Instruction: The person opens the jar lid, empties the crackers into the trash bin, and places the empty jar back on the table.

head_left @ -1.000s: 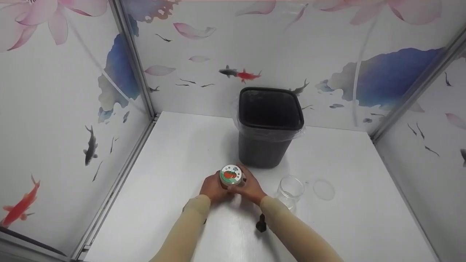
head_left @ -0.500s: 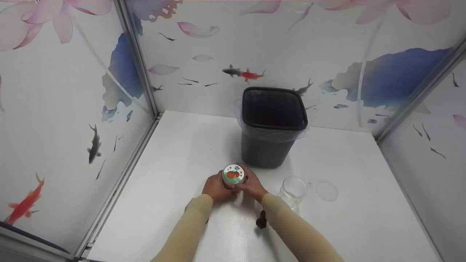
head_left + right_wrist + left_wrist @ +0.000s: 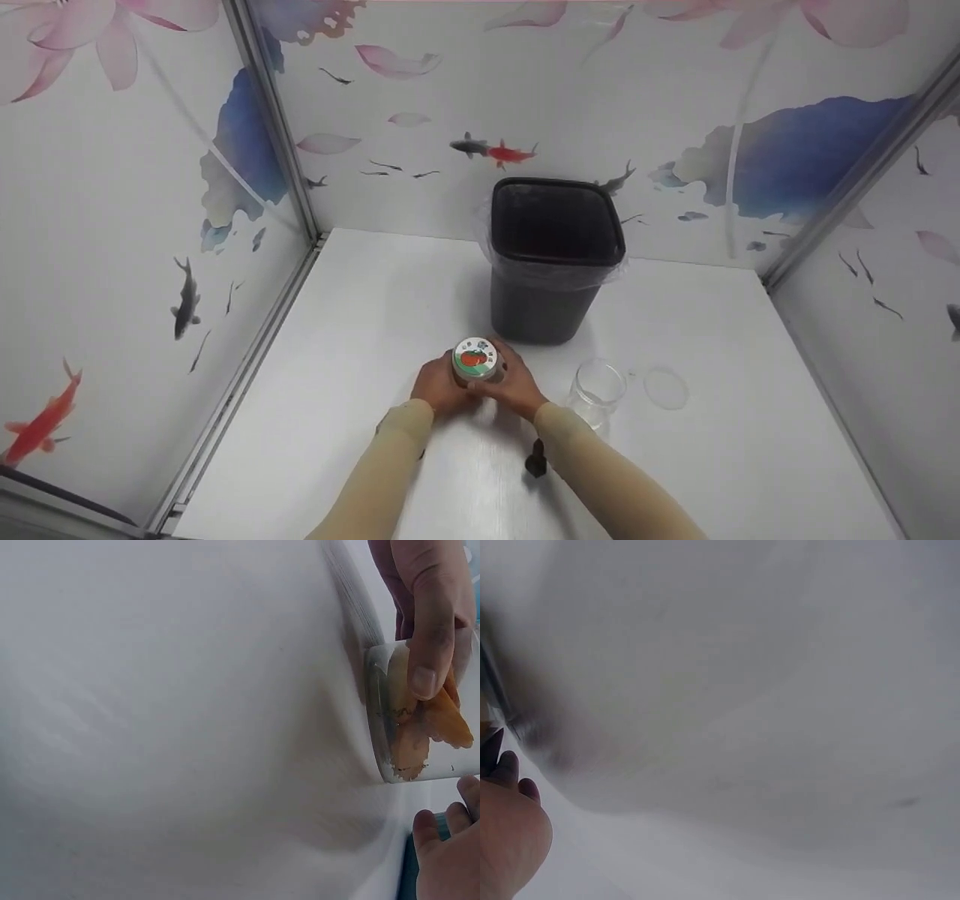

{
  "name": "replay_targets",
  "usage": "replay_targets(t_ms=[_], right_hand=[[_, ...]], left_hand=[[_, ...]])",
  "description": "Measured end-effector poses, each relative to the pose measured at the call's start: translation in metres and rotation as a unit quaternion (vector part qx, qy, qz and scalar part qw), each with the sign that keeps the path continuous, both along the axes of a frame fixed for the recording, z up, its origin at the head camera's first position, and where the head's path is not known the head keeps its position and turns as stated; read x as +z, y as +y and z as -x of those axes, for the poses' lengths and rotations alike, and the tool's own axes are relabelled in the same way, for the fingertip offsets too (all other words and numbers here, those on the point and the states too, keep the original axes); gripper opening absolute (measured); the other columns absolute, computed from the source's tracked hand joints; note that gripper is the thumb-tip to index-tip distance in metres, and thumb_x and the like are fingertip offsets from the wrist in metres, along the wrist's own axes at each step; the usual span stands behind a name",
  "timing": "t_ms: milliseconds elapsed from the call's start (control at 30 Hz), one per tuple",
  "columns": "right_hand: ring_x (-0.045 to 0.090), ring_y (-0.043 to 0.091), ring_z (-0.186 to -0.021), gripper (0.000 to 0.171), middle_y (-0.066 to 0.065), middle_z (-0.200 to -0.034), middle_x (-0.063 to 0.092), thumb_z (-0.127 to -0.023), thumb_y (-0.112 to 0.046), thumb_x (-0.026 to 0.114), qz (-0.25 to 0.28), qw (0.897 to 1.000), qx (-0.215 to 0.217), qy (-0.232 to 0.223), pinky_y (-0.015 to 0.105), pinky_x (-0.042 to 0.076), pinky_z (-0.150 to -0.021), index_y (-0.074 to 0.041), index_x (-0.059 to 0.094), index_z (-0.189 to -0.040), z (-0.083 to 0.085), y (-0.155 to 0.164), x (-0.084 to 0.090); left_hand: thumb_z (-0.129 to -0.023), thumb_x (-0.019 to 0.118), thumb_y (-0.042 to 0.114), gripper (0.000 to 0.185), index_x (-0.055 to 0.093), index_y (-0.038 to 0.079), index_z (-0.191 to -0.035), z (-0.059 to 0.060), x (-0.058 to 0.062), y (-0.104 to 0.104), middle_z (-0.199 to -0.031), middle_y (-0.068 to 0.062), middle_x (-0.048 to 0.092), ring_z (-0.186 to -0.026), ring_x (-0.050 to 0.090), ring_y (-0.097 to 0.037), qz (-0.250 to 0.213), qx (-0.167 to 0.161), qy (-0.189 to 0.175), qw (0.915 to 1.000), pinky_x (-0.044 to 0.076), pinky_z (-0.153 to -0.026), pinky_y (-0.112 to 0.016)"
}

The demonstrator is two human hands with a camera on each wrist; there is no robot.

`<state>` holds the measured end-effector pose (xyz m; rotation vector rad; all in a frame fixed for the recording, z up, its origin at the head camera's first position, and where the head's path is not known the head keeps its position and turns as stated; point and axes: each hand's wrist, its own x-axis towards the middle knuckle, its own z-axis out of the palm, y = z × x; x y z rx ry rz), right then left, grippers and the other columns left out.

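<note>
A clear jar [image 3: 405, 754] with orange, irregular pieces inside stands on the white table, held from both sides. Its round lid [image 3: 475, 356] faces up in the head view, printed in white, green and orange. My left hand [image 3: 441, 388] holds the jar's left side. On the other side my right hand [image 3: 516, 382] grips it, the thumb [image 3: 431, 652] lying across the wall in the right wrist view. Most of the jar's body is hidden by the hands in the head view. At the left wrist view's lower left edge, a hand [image 3: 510, 836] shows only in part.
Behind the hands stands a dark bin [image 3: 540, 307] lined with a clear bag. To the right are a transparent open jar [image 3: 598, 390] and a thin clear ring or lid [image 3: 666, 388]. A small black object [image 3: 536, 459] is beside the right forearm. Patterned walls enclose the table.
</note>
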<state>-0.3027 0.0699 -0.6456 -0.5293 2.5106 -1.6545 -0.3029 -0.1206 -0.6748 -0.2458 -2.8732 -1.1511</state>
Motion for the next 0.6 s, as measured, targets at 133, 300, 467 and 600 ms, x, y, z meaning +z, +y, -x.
replay_targets(t_ms=[133,300,467,600], right_hand=[[0.036,0.028,-0.139,0.094,0.01,-0.148,0.045,-0.073,-0.025,0.09,0.018,1.0,0.003,-0.005,0.054,0.027,-0.113,-0.006,0.04,-0.15,0.006,-0.001,0.0],[0.035,0.029,-0.14,0.092,0.012,-0.149,0.044,-0.071,-0.012,0.085,0.036,0.999,0.009,-0.019,0.054,0.023,-0.115,-0.005,0.04,-0.151,0.011,0.001,0.001],[0.033,0.03,-0.141,0.092,0.012,-0.151,0.041,-0.074,-0.015,0.085,0.028,0.999,0.016,-0.028,0.056,0.022,-0.114,-0.008,0.038,-0.153,0.011,0.001,0.0],[0.029,0.03,-0.143,0.096,0.01,-0.155,0.036,-0.073,-0.025,0.088,0.027,0.999,0.001,-0.038,0.056,0.023,-0.114,-0.012,0.038,-0.153,0.006,0.0,-0.001]], left_hand=[[-0.066,0.087,0.049,0.084,0.057,0.007,-0.133,0.002,0.002,0.001,-0.12,-0.004,0.066,-0.112,0.061,-0.02,-0.002,-0.004,0.0,1.0,0.048,-0.098,-0.04],[-0.065,0.088,0.053,0.086,0.058,0.007,-0.131,0.004,0.002,0.005,-0.116,-0.004,0.067,-0.108,0.063,-0.022,-0.012,-0.009,0.016,0.9998,0.05,-0.094,-0.041],[-0.065,0.087,0.054,0.085,0.058,0.008,-0.131,0.004,-0.003,0.002,-0.117,-0.003,0.067,-0.109,0.062,-0.02,-0.007,-0.01,0.021,0.9997,0.05,-0.095,-0.039],[-0.065,0.088,0.051,0.084,0.058,0.008,-0.131,0.004,-0.005,-0.003,-0.118,-0.003,0.067,-0.11,0.062,-0.019,-0.004,-0.005,0.017,0.9998,0.049,-0.097,-0.038]])
